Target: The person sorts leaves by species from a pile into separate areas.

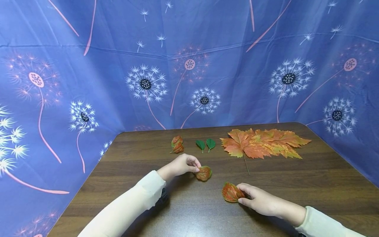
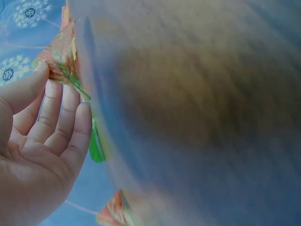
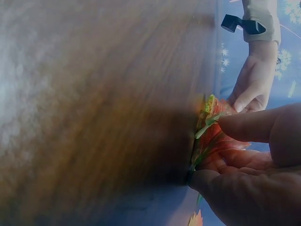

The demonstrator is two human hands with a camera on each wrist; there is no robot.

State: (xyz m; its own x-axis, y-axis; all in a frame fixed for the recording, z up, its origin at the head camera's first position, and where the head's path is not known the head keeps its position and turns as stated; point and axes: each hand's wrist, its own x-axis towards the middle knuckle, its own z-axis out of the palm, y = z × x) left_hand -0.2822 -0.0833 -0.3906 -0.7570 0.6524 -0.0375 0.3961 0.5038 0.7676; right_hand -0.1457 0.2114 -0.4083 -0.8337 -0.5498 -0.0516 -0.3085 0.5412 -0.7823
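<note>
Near the middle of the table, my left hand pinches a small round red-and-green artificial leaf between thumb and fingers. The left wrist view shows that leaf at the thumb tip, its short green stem pointing down. Closer to the front and to the right, my right hand pinches a similar red-orange leaf at its near end. From the right wrist, green stems show on the red leaf under the thumb; whether it is one leaf or several layered, I cannot tell.
Two red-green leaves lie overlapping at the back left of the wooden table. Beside them are two small green leaves. Large orange maple leaves overlap at the back right. A blue dandelion-print cloth hangs behind.
</note>
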